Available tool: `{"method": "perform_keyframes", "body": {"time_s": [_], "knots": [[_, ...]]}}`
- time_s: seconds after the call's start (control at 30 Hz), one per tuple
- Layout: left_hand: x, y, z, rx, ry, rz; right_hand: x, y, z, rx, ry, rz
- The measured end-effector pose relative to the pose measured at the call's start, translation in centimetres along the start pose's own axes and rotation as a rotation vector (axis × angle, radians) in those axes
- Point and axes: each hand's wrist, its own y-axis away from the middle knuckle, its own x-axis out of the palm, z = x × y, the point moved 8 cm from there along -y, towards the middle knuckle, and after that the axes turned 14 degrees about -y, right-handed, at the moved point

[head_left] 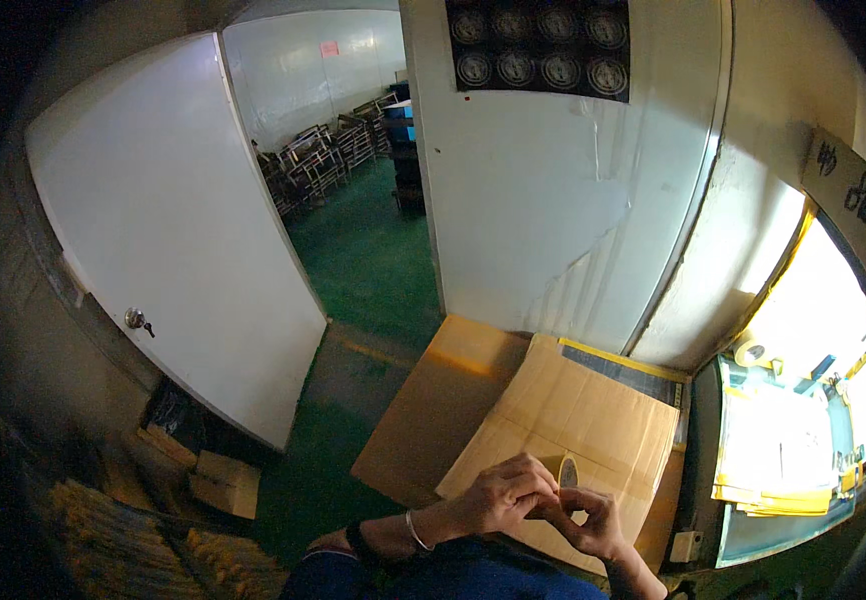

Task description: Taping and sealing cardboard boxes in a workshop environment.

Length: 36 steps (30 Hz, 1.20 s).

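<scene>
Both of my hands meet over a flattened cardboard sheet (593, 395) at the lower middle. My left hand (501, 495), with a light bangle at the wrist, has its fingers bent and pinched together. Its fingertips touch those of my right hand (593, 522), whose thumb and forefinger curl into a ring. Whatever lies between the fingertips is too small to make out. Just beyond the fingers is a roll of tape (568, 470), partly covered by my left hand. I cannot tell whether it rests on the cardboard or is held.
Another cardboard sheet (453, 400) leans left of the first. A white door (173, 230) stands ajar, with green floor (353, 270) and metal racks (313, 160) beyond. Brightly lit at right, a table (773, 535) bears papers (773, 440). A small carton (225, 485) sits lower left.
</scene>
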Motion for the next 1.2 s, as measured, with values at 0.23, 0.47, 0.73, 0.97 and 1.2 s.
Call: {"method": "perform_keyframes", "body": {"time_s": [0.23, 0.47, 0.73, 0.97, 1.2], "knots": [[0.2, 0.4, 0.7, -0.058, 0.017, -0.025, 0.2, -0.3, -0.1, 0.009, 0.032, 0.021], [-1.0, 0.3, -0.2, 0.027, -0.031, -0.099, 0.2, -0.5, -0.2, -0.012, -0.016, 0.013], [-1.0, 0.3, 0.0, -0.057, -0.006, -0.043, 0.8, -0.8, 0.7, 0.009, 0.045, 0.025], [-1.3, 0.2, 1.5, -0.329, -0.019, -0.045, 0.3, -0.7, 1.6, 0.109, -0.032, 0.031], [-2.3, -1.0, 1.0, -0.306, 0.003, 0.012, 0.0, -0.9, 2.7, 0.033, -0.148, -0.004]]}}
